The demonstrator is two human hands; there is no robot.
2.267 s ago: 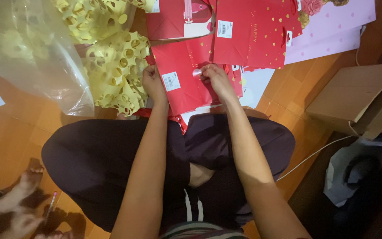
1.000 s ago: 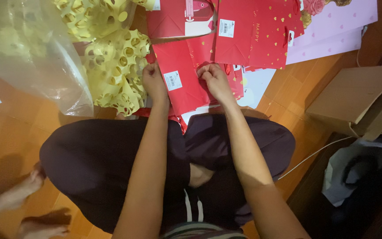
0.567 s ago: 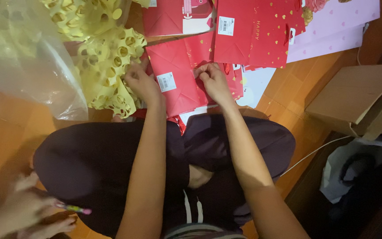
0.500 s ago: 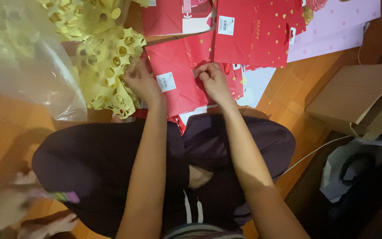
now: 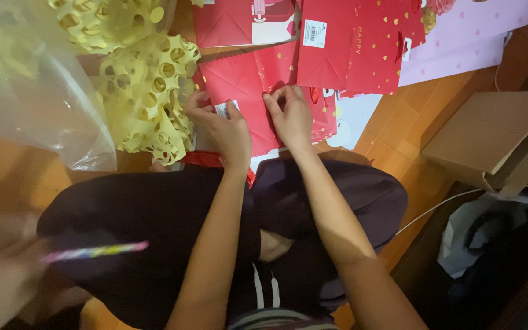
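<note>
A flat red paper gift bag [image 5: 239,79] lies on the wooden floor in front of my crossed legs. My left hand [image 5: 218,125] presses on its lower left part, by a small white sticker. My right hand [image 5: 291,113] pinches the bag's right edge, fingers closed on the paper near a red ribbon handle. Both hands touch this same bag.
More red bags [image 5: 355,43] and a pink sheet [image 5: 465,36] lie beyond. Yellow cut-out paper pieces [image 5: 148,91] and a clear plastic bag [image 5: 25,79] sit at left. A cardboard box [image 5: 496,137] stands at right. Another person's blurred hand holds a striped stick [image 5: 93,252] at lower left.
My left hand slid slightly left on the red bag, and the view shifted. The other person's hand at lower left has moved in with a striped stick.
</note>
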